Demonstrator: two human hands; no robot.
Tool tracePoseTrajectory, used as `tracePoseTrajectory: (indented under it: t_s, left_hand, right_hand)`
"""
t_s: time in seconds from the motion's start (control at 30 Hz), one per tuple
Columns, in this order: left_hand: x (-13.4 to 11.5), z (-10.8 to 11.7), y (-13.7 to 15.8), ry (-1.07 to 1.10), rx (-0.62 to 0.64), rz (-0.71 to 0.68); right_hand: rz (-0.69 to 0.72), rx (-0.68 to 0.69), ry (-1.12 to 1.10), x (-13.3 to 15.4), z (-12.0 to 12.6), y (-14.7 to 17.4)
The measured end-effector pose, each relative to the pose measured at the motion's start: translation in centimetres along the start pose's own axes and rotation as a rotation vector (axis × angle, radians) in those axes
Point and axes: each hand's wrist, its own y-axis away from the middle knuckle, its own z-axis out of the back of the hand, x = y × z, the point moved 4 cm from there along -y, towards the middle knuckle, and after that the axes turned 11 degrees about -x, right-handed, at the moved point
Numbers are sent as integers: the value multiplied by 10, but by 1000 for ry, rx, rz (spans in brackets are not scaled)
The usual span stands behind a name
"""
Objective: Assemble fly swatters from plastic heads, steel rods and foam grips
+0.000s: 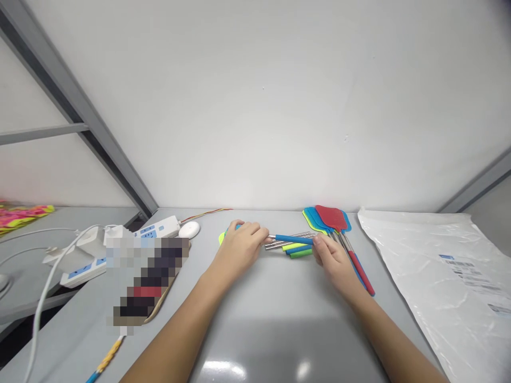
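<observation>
Both my hands hold a rod with a blue handle sleeve [294, 240] and a short bright metal section, nearly level above the table. My left hand [245, 242] is closed around its metal end and hides what lies beyond. A bit of blue and a yellow-green edge [222, 238] peek out behind that hand. My right hand [329, 252] pinches the blue sleeve at its right end. Behind and below the rod lie several metal rods with yellow, blue and green sleeves [301, 254]. Beyond my right hand, assembled fly swatters [331, 217] lie stacked, with red, blue and yellow-green heads.
On the right, a white plastic mailing bag [435, 266] lies flat. To the left are a power strip [159, 227] with plugged-in chargers, a round white device [189, 229] and a blurred-out phone-like object [151, 282] on a cable. A white wall stands behind the table.
</observation>
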Motion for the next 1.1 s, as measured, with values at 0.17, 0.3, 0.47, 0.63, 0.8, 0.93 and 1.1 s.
tracePoseTrajectory:
  t_s: [0.17,0.3,0.47,0.63,0.8,0.93,1.1]
  left_hand:
    - [0,-2,0,16,16,8]
    - [5,4,-2,23,-5,25]
    - [23,9,-2,83,37,91]
    - [42,9,1,118,114,100]
    - [37,2,4,91,127,70]
    - [24,-6,7,65,142,43]
    - [18,-14,9,70,116,41]
  right_hand:
    - [51,-88,54,8,-1,3]
    - [58,-126,71,10,-3,7]
    - [72,-73,131,10,-8,11]
    - [170,-72,253,13,-9,13]
    - [154,-53,394,11,-8,11]
    - [228,60,615,12,-12,9]
    - [334,84,837,8,-12,9]
